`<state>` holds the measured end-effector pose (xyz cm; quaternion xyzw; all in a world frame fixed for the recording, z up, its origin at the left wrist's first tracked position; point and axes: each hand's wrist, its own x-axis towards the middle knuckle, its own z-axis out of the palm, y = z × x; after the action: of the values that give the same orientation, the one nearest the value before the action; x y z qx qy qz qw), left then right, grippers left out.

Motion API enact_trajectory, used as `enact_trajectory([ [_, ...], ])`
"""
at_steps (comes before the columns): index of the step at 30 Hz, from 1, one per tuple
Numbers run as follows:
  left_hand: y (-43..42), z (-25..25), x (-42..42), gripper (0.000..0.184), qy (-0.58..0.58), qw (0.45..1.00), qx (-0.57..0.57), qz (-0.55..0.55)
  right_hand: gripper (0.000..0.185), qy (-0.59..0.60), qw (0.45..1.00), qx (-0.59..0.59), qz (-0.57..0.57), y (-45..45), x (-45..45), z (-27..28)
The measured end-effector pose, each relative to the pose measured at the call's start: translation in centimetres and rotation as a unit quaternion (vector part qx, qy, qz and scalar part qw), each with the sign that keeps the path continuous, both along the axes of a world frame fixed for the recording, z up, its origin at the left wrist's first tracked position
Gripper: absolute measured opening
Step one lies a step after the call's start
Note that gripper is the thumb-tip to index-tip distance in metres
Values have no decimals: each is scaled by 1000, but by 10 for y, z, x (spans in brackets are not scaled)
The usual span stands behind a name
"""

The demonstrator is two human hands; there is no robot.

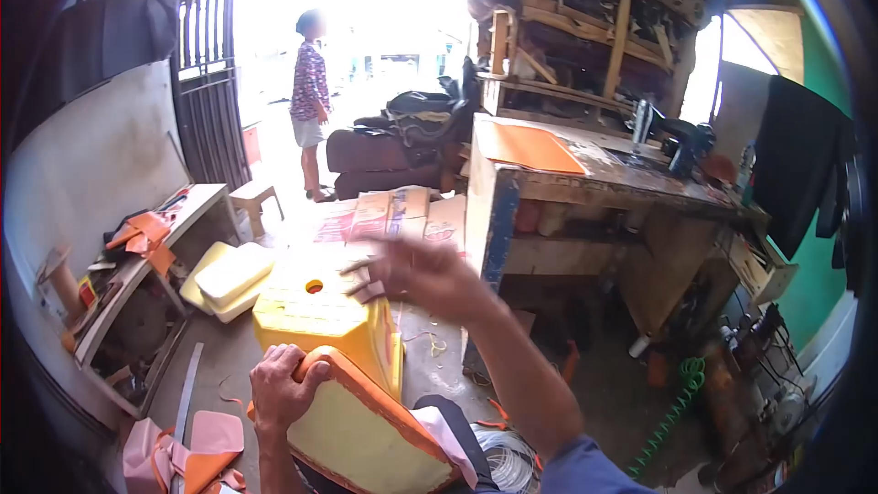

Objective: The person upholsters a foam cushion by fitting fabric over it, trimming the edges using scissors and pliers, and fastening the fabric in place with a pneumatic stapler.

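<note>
My left hand (pixel 282 386) is closed over the upper corner of a seat cushion (pixel 366 430). Orange covering wraps the cushion's edge, and its pale yellow underside faces me as it leans tilted over my lap. A strip of light pink material hangs along its right side. My right hand (pixel 416 279) is raised near the right side of a yellow plastic stool (pixel 320 316), apart from the cushion. Motion smears its fingers, so whether they hold anything is unclear. The stool has a round hole in its top and stands just beyond the cushion.
Yellow foam pads (pixel 233 274) lie left of the stool. Pink and orange scraps (pixel 206 444) and a metal ruler (pixel 189 393) are on the floor. A workbench (pixel 540 185) with a sewing machine (pixel 681 146) stands right. Coiled wire (pixel 508 457) lies near my lap. A person (pixel 309 96) stands outside.
</note>
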<state>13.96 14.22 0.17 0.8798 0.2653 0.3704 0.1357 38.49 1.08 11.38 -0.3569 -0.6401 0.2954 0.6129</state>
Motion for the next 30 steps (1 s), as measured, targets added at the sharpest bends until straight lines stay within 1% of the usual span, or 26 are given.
enact_trajectory([
  [1, 0, 3, -4, 52, -20, 1000, -5, -13, 41, -38, 991, -102, -80, 4, 9, -42],
  [2, -2, 0, -8, 53, -38, 999, -12, -27, 40, -107, 954, -233, -154, 4, 21, -86],
  [3, -3, 0, -20, 57, -48, 999, -15, -10, 41, -217, 930, -252, -160, 5, 27, -140],
  [4, -2, -8, -21, 57, -55, 998, -9, 4, 44, -251, 896, -322, -176, -14, 24, -183],
  [5, -1, -12, -35, 53, -47, 998, -14, 29, 50, -154, 922, -338, -109, -26, 17, -223],
  [6, 3, -20, -48, 48, -45, 997, -22, 54, 61, -100, 935, -329, -83, -42, 5, -245],
  [7, 12, -36, -64, 48, -56, 994, -54, 71, 80, -44, 941, -330, -52, -56, -4, -276],
  [8, 18, -50, -77, 48, -53, 993, -55, 85, 95, -139, 959, -237, -67, -69, -14, -300],
  [10, 28, -74, -106, 47, -168, 947, -256, 96, 103, -283, 926, -236, -83, -91, -52, -279],
  [11, 36, -95, -117, 47, -172, 951, -227, 119, 100, -214, 922, -303, -108, -88, -65, -265],
  [12, 34, -107, -123, 47, -161, 952, -231, 123, 97, -215, 930, -257, -153, -81, -66, -271],
  [14, 33, -121, -131, 48, -202, 945, -196, 164, 93, -262, 911, -304, -94, -64, -51, -254],
  [15, 29, -133, -144, 49, -171, 940, -220, 194, 92, -323, 893, -311, -46, -56, -40, -230],
  [16, 15, -133, -146, 47, -194, 925, -264, 194, 93, -365, 884, -292, -13, -48, -24, -231],
  [18, -22, -153, -156, 44, -231, 889, -361, 161, 89, -390, 865, -314, 33, -40, -1, -181],
  [19, -50, -137, -156, 41, -178, 891, -389, 151, 85, -421, 846, -325, 47, -39, 10, -161],
  [20, -59, -168, -174, 44, -188, 839, -504, 78, 83, -448, 826, -336, 59, -39, 18, -146],
  [21, -63, -189, -188, 50, -106, 847, -517, 63, 79, -464, 801, -372, 71, -42, 21, -138],
  [22, -69, -195, -193, 57, -22, 848, -528, 47, 78, -448, 815, -355, 90, -44, 26, -150],
  [23, -69, -200, -192, 64, -99, 843, -529, 6, 78, -406, 819, -393, 102, -51, 27, -158],
  [24, -72, -171, -174, 51, -162, 849, -501, -35, 77, -363, 819, -429, 112, -57, 24, -160],
  [25, -61, -156, -167, 55, -161, 866, -472, -33, 76, -304, 846, -422, 115, -68, 27, -191],
  [26, -51, -146, -161, 60, -160, 882, -442, -32, 74, -373, 859, -335, 106, -77, 25, -205],
  [28, -23, -143, -146, 63, -259, 807, -513, -137, 72, -398, 860, -309, 79, -92, 25, -220],
  [29, -8, -137, -134, 63, -261, 806, -513, -138, 72, -399, 859, -310, 78, -96, 27, -218],
  [30, 6, -128, -122, 66, -136, 846, -490, -159, 72, -409, 862, -292, 63, -102, 26, -217],
])
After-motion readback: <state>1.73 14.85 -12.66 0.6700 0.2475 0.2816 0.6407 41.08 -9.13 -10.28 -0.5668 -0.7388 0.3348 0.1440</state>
